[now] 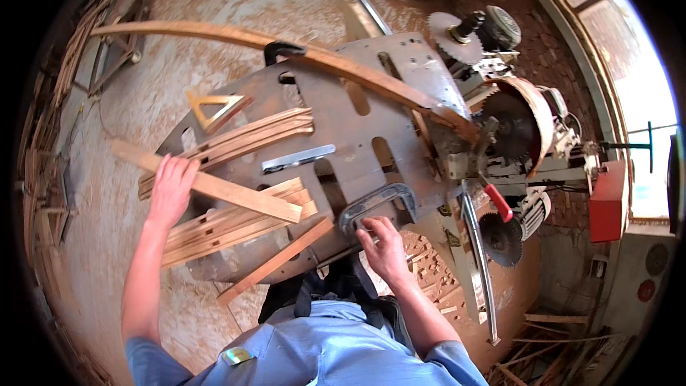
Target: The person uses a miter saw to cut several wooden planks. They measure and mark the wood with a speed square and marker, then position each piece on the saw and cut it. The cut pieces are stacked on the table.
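My left hand (174, 182) is closed over a flat wooden board (246, 196) that lies slantwise across stacks of strips. One bundle of grooved wooden strips (250, 137) lies beyond the board, and another stack of strips (229, 227) is partly under it. At the near edge of the slotted metal table (357, 125), the fingers of my right hand (384, 248) are curled on the near end of a dark C-clamp (379, 200). A single wooden strip (282, 257) lies left of that hand, overhanging the edge. A silver metal bar (299, 159) rests mid-table.
A long wooden rail (286, 48) crosses the far side, with a black clamp (282, 51) on it. A triangular square (214, 109) lies at left. To the right are exposed circular saw blades (509, 125) and a red-handled clamp (498, 202). Offcuts (436, 268) litter the floor.
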Action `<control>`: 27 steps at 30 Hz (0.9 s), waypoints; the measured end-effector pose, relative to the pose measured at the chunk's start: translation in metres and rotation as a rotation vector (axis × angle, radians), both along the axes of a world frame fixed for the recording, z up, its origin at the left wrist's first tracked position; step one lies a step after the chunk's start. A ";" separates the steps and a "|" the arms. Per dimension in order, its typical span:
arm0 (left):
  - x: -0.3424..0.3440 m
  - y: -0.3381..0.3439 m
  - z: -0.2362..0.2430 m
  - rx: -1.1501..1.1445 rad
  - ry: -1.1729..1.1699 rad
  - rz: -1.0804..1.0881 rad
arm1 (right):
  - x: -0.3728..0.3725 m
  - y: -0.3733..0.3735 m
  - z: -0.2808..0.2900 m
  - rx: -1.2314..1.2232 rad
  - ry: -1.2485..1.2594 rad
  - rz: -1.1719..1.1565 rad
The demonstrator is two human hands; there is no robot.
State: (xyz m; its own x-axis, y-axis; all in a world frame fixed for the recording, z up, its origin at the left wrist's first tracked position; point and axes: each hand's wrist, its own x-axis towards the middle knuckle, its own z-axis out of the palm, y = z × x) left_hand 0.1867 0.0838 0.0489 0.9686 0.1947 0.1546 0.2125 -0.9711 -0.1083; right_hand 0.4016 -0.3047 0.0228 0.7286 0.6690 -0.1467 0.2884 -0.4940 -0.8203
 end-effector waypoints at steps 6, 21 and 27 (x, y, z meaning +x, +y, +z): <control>0.031 -0.022 0.060 0.022 -0.050 0.020 | 0.027 -0.026 -0.008 0.083 0.002 0.010; 0.294 -0.085 0.070 -0.040 -0.167 -0.208 | 0.078 -0.168 -0.009 0.024 0.058 -0.222; 0.397 -0.086 0.031 -0.079 -0.098 -0.306 | 0.078 -0.195 -0.019 0.024 0.081 -0.378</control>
State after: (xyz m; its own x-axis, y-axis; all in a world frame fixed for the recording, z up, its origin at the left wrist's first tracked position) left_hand 0.5840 -0.0019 0.0800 0.9654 -0.0877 0.2456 -0.0845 -0.9961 -0.0237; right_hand 0.4795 -0.4993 0.0039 0.9111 0.3598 -0.2011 0.0238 -0.5332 -0.8457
